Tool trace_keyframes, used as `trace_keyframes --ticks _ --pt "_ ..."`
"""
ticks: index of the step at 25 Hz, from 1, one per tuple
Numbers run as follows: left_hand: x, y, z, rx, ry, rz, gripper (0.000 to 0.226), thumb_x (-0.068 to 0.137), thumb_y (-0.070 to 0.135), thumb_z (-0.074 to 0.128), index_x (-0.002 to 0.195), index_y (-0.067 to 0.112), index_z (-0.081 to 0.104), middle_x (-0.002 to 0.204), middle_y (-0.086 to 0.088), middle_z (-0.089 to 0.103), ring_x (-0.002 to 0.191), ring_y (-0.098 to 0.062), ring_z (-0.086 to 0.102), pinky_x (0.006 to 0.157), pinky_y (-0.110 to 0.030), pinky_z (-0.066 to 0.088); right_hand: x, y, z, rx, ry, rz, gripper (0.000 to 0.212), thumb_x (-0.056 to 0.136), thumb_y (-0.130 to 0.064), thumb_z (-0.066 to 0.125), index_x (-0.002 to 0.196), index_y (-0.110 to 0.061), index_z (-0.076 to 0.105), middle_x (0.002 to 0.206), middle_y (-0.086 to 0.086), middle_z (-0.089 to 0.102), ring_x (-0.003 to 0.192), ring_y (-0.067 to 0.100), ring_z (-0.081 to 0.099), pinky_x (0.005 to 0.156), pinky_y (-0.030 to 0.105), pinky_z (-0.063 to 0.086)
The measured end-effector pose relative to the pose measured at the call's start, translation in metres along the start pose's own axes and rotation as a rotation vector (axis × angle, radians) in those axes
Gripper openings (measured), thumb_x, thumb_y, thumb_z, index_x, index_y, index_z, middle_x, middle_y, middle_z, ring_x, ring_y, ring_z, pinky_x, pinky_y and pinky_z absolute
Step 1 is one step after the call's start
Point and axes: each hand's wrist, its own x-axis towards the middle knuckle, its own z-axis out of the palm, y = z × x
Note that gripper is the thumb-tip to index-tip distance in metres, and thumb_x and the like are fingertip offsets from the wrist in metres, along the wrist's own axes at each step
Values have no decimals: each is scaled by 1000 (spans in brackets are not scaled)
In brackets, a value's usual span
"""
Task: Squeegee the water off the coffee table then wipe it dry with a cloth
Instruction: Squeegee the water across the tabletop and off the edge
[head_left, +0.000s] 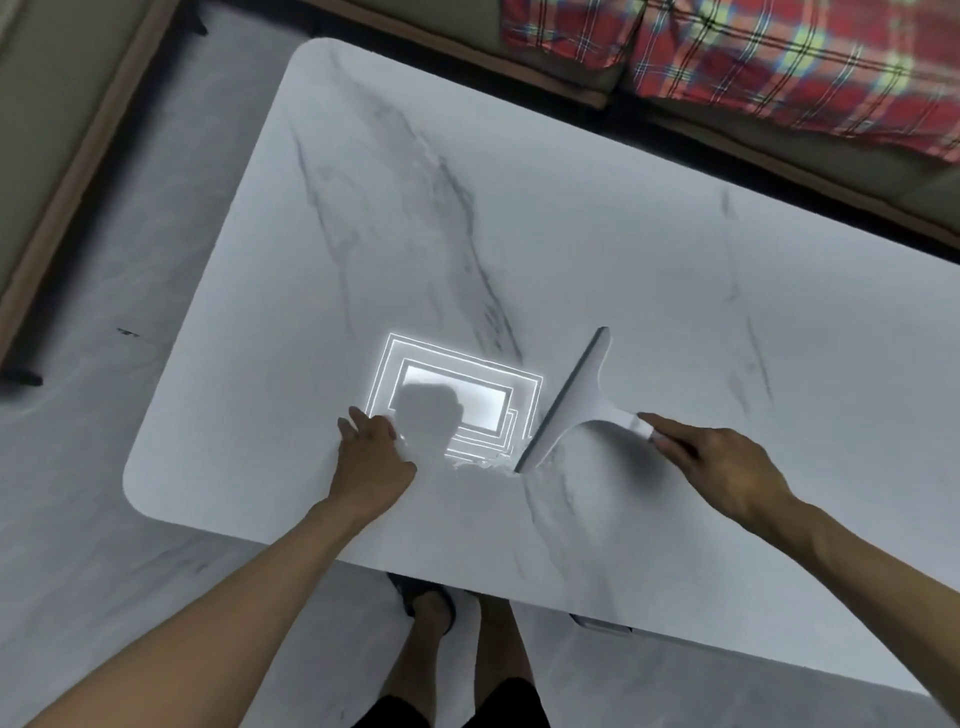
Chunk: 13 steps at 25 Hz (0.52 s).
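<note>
The white marble coffee table (363, 218) fills the middle of the head view. My right hand (722, 467) grips the handle of a white squeegee (571, 405), whose blade lies slanted on the tabletop. A small ridge of water (480, 462) sits at the blade's near end. My left hand (371, 457) rests flat on the table left of the squeegee, fingers spread, holding nothing. A bright reflection of a ceiling light (457, 400) shines on the wet surface between my hands. No cloth is in view.
A sofa with a red plaid blanket (779, 57) runs along the table's far side. Another sofa edge (78, 156) stands at the left. Pale marble floor (104, 519) surrounds the table. My legs and sandalled foot (426, 603) stand at the near edge.
</note>
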Motion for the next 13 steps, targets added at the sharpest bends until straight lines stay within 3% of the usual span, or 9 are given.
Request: trace_keyframes --ticks 3,5,7,8,9,11,13 --pt "1 4 -4 24 -27 -21 45 81 13 56 123 8 39 160 -24 -4 148 -41 -4 116 -47 25 -20 9 -7 85 16 45 31 93 -68 26 122 -77 30 111 -20 69 92 14 64 72 30 49" --pt "-1 7 -7 19 -26 -29 47 83 11 54 127 6 38 160 -23 2 149 -40 1 113 -45 30 -22 -10 -6 93 8 -19 34 92 -69 24 125 -77 27 116 -18 68 98 17 65 78 32 51" --pt "-5 5 -12 -37 24 -34 50 84 10 52 132 8 37 151 -21 31 143 -40 26 104 -44 40 -18 -47 5 34 -14 -196 45 90 -70 16 134 -68 26 129 -17 62 113 20 62 86 35 50" --pt "-8 0 -16 -112 99 -38 45 83 9 51 126 15 41 132 -15 53 128 -39 47 91 -42 47 -16 -70 16 9 -40 -313 47 92 -68 14 137 -65 24 133 -16 60 116 20 60 87 36 49" --pt "-13 -5 -20 -199 195 -53 36 82 8 50 115 21 44 105 -5 62 104 -35 61 75 -38 50 -12 -94 29 -3 -67 -429 45 95 -64 16 139 -62 23 133 -15 59 116 20 59 87 36 48" --pt "-21 -19 -25 -255 384 -108 28 82 6 46 102 24 42 75 8 54 70 -24 59 54 -31 43 -6 -138 59 -36 -122 -623 41 100 -53 25 141 -56 29 127 -11 62 113 22 59 82 35 46" --pt "-30 -32 -23 -231 472 -133 23 84 8 44 99 25 40 71 9 51 60 -13 51 49 -27 34 -7 -168 87 -119 -154 -761 40 102 -46 29 142 -48 36 110 -4 66 100 26 61 74 34 44"
